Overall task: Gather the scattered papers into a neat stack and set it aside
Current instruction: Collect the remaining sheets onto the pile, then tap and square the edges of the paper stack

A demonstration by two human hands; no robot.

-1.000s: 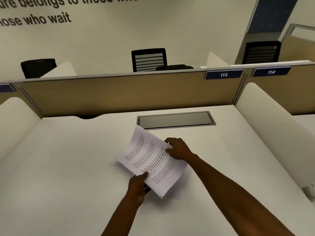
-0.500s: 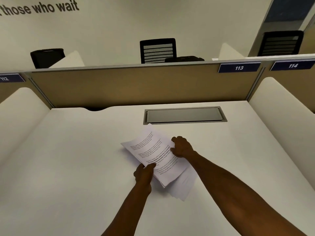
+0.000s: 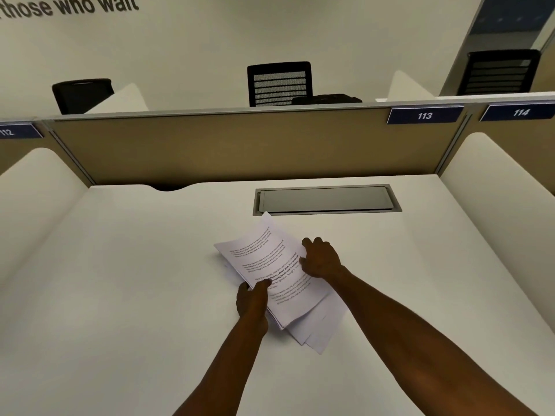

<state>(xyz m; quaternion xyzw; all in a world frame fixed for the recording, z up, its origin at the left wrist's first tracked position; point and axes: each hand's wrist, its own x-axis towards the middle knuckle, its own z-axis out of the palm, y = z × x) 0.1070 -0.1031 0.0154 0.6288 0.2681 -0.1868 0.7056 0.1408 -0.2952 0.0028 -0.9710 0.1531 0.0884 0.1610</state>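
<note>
A bundle of white printed papers (image 3: 270, 265) lies slanted in the middle of the white desk (image 3: 120, 295). My left hand (image 3: 251, 301) grips its near left edge, thumb on top of the printed sheet. My right hand (image 3: 321, 259) holds the right edge, fingers curled over it. The sheets are uneven: several lower ones stick out at the near right corner (image 3: 318, 331), and one peeks out on the left side.
A grey cable hatch (image 3: 327, 199) is set into the desk just beyond the papers. A tan partition (image 3: 240, 145) closes the back, with white side dividers (image 3: 495, 181) left and right. Black chairs (image 3: 279, 82) stand behind the partition.
The bundle has sunk from a raised tilt down towards the desk, and its lower sheets have slid out at the near right. Both hands keep their grip. The camera shifted a little.
</note>
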